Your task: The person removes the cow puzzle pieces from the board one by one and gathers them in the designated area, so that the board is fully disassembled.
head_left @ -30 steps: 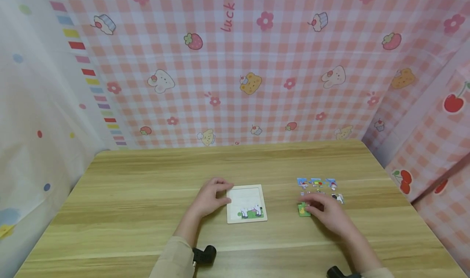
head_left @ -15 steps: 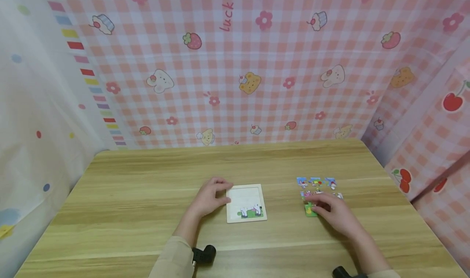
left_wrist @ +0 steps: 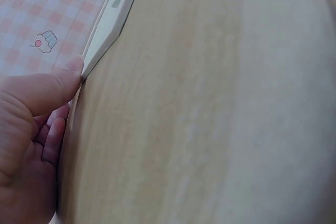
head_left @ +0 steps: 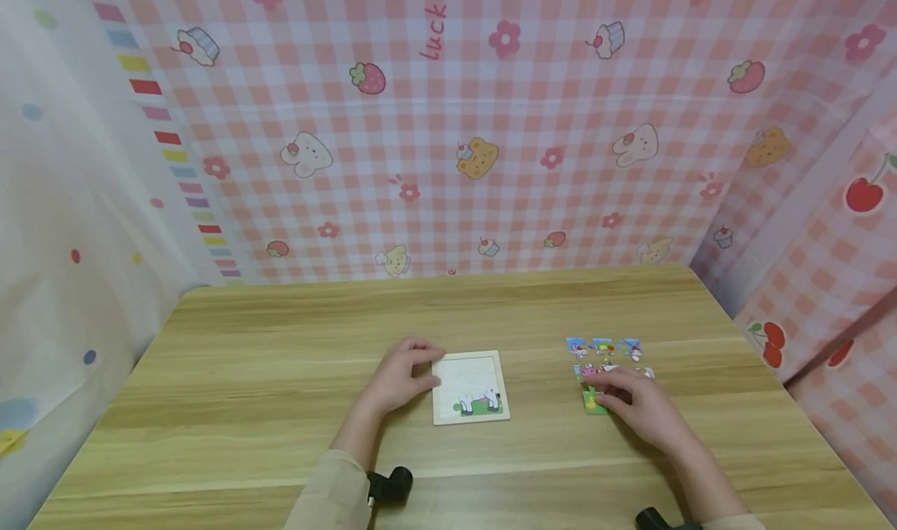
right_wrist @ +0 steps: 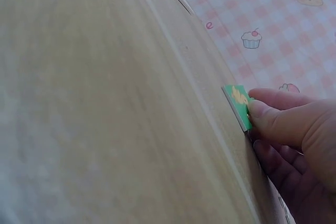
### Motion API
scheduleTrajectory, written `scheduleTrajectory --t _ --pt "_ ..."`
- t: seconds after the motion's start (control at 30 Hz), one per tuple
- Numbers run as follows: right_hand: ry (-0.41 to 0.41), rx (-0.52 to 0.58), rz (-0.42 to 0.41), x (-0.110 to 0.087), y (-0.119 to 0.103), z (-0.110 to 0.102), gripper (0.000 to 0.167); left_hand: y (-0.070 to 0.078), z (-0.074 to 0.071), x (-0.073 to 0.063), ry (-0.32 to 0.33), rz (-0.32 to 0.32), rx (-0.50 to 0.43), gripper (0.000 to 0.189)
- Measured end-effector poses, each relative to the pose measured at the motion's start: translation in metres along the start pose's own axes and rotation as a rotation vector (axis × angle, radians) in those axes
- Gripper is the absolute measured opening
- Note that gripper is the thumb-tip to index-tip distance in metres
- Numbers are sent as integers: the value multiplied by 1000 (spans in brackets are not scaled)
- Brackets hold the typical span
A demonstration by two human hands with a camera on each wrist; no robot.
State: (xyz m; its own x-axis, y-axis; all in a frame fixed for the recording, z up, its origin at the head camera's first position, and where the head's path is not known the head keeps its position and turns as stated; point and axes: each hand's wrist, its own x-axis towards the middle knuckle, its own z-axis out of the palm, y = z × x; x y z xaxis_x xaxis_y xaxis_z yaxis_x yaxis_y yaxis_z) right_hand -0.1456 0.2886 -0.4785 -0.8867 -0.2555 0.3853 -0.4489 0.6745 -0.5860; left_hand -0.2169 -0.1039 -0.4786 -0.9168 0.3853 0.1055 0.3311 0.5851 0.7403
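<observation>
A square wooden puzzle tray [head_left: 466,370] lies flat on the table. Joined pieces showing white animal legs on green [head_left: 480,403] fill its lower right part. Against the tray's left edge rest the thumb and forefinger of my left hand [head_left: 402,378], spread apart; the left wrist view shows the thumb at a corner. My right hand [head_left: 641,409] pinches a green puzzle piece [right_wrist: 238,103] with a yellow figure between thumb and fingers. In the head view this piece is at the near left of the loose puzzle pieces [head_left: 603,346], some partly hidden by the hand.
The loose pieces stand in rows on the right of the wooden table [head_left: 245,398]. Bare tabletop lies between them and the tray. A pink checked cloth [head_left: 448,125] hangs behind the table's far edge.
My right hand has moved slightly right with the green puzzle piece, then stayed almost still over the last half second. The left hand and the tray have not moved.
</observation>
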Motion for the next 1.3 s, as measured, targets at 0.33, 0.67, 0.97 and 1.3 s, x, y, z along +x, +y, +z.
scheduleTrajectory --t 0.33,0.67,0.97,1.3 --pt "46 -12 -28 2 -5 0 34 1 -1 -1 5 -1 6 39" --pt "-75 69 -50 19 -35 28 26 -1 -1 -1 8 13 12 39" --pt "-226 86 -68 35 -62 57 25 1 -1 -1 4 18 6 39" --pt "-282 34 -90 48 -85 81 31 0 -1 -1 5 30 10 39"
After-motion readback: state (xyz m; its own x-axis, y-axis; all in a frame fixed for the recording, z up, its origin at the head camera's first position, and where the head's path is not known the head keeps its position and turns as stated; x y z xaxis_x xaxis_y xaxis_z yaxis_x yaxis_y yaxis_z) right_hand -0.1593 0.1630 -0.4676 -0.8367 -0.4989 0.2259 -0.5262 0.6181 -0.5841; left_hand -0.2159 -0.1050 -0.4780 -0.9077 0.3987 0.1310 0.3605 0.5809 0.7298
